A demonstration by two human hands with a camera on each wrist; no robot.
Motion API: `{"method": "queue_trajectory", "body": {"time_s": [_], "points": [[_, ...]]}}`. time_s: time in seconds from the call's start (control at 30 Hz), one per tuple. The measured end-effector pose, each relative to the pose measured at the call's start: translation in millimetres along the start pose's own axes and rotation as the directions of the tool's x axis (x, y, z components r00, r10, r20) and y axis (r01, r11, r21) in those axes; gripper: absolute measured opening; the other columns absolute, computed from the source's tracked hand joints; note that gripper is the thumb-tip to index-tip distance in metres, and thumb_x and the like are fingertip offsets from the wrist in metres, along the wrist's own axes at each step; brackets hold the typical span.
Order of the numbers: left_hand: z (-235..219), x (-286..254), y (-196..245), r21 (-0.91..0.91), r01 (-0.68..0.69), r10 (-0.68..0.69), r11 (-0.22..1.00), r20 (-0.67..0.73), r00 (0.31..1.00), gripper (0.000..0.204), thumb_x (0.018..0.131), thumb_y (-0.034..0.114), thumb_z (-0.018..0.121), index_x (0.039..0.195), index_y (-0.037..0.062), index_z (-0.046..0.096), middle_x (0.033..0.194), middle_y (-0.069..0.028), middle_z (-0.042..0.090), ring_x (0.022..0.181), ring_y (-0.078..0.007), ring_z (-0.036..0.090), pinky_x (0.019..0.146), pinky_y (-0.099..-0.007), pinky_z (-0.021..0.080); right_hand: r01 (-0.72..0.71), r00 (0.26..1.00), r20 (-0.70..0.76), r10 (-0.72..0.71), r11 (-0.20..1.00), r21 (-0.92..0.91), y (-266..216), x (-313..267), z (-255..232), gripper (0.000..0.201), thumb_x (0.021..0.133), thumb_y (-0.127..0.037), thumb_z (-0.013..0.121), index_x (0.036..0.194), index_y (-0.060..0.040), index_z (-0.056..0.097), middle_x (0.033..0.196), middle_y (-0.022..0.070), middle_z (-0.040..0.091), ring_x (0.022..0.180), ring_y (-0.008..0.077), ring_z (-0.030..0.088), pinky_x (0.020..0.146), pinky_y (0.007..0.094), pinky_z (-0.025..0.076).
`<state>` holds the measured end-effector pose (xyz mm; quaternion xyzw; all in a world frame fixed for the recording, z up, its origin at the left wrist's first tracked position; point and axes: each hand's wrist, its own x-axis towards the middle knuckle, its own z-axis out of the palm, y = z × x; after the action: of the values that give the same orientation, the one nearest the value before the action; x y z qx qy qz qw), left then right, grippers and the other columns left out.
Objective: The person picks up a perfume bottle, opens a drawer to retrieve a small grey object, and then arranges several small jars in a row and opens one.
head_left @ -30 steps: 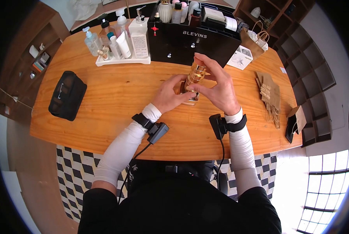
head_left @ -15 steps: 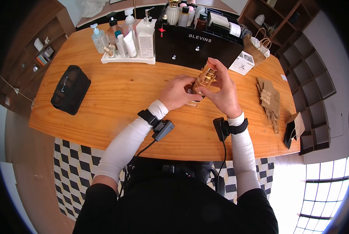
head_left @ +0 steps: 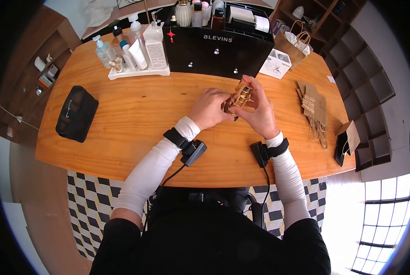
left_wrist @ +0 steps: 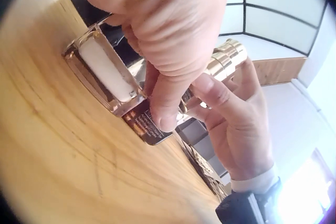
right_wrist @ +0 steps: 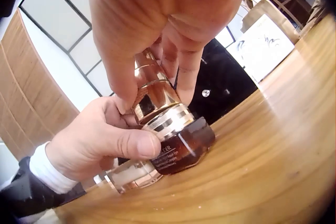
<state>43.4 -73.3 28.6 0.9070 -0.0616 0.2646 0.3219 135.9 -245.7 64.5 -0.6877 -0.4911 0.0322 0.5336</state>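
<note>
My right hand [head_left: 263,114] grips a shiny gold ringed cylinder [head_left: 241,94], fingers at its upper end and thumb low on its side. It leans to the right in the head view. Beneath it, a dark brown cosmetic jar [right_wrist: 184,148] with a gold band and printed label sits tilted, close over the table. The left hand [head_left: 207,110] pinches around the jar's neck, its thumb [right_wrist: 144,145] at the gold band. Close beside the jar is a thick clear glass container [left_wrist: 105,69] with a pale filling, partly covered by the left hand.
A black drawer box [head_left: 205,55] full of cosmetics stands at the back. Left of it, a white tray [head_left: 140,73] carries several bottles. A black mesh pouch [head_left: 77,114] lies at left; folded brown paper bags [head_left: 316,110] lie at right. A white box [head_left: 276,64] stands behind the hands.
The gold cylinder has gone from nearly upright to leaning right, with both hands shifting slightly right. The head view has also swung a little.
</note>
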Motion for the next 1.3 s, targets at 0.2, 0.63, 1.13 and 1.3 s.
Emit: {"method": "queue_trajectory", "body": {"time_s": [0.2,0.63,1.13,1.3], "points": [[-8,-1,9,0.102,0.100,-0.107,0.990,0.061,0.992,0.046,0.068,0.035,0.090,0.097,0.0061,0.068,0.090,-0.0095,0.068,0.094,-0.0321,0.064,0.087,-0.0432,0.049,0.003,1.000,0.013,-0.003,1.000,-0.030,-4,2,5,0.085,0.074,0.005,0.084,0.147,-0.0094,0.044,0.137,0.0119,0.061,0.115,0.0244,0.066,0.095,0.0370,0.061],[-24,-13,-8,0.085,0.116,-0.124,0.990,0.097,0.988,0.039,0.066,0.030,0.088,0.086,0.0056,0.066,0.085,-0.0087,0.067,0.089,-0.0300,0.064,0.084,-0.0427,0.048,0.086,0.993,0.085,-0.080,0.994,-0.063,-16,0,22,0.083,0.075,0.006,0.083,0.147,-0.0089,0.044,0.138,0.0137,0.060,0.123,0.0308,0.063,0.096,0.0381,0.061],[-34,-21,-9,0.110,0.059,-0.066,0.992,0.060,0.996,0.043,0.067,0.025,0.089,0.102,0.0065,0.072,0.091,-0.0069,0.069,0.089,-0.0269,0.065,0.087,-0.0390,0.049,-0.036,0.999,0.015,0.036,0.999,0.040,-2,0,12,0.088,0.075,0.005,0.083,0.150,-0.0119,0.039,0.143,0.0093,0.058,0.115,0.0218,0.067,0.095,0.0353,0.060],[-38,-23,-15,0.066,0.102,-0.106,0.993,0.061,0.993,0.046,0.066,0.021,0.090,0.104,0.0041,0.071,0.090,-0.0076,0.068,0.086,-0.0257,0.064,0.080,-0.0369,0.051,-0.039,0.999,0.016,0.038,0.999,0.020,-3,-1,11,0.088,0.076,0.003,0.083,0.150,-0.0118,0.038,0.143,0.0091,0.058,0.113,0.0221,0.068,0.093,0.0356,0.060]]}}
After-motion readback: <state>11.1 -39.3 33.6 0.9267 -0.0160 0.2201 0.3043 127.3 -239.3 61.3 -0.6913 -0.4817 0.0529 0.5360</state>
